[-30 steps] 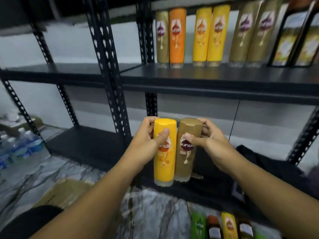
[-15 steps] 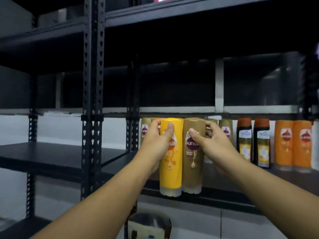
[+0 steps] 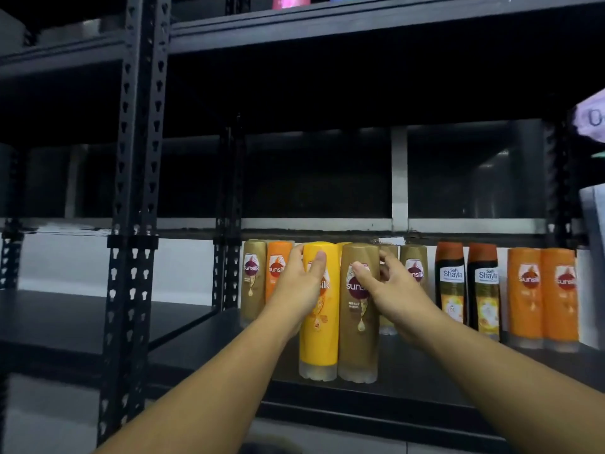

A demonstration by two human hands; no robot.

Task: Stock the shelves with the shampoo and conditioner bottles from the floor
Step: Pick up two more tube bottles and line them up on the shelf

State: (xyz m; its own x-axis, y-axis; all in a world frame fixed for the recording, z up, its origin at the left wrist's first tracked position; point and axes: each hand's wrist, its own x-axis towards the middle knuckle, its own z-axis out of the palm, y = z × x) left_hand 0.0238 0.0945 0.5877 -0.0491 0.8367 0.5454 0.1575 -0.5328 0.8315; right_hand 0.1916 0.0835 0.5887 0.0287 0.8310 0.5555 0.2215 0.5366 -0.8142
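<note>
My left hand grips a yellow Sunsilk bottle near its top, thumb across the front. My right hand grips a gold-brown Sunsilk bottle right beside it, thumb on the label. Both bottles stand upright, caps down, side by side near the front edge of the black shelf. Behind them a row stands at the back: a gold bottle, an orange bottle, another gold bottle, two dark Safi Shayla bottles, and two orange Sunsilk bottles.
A perforated black upright stands left of my arms, with another thinner post at the shelf's back. The left shelf bay is bare. An upper shelf spans overhead. A pale object juts in at the right edge.
My view rose from the floor to the middle shelf. Both hands carried the yellow and gold-brown bottles up and onto the shelf's front, where they now stand.
</note>
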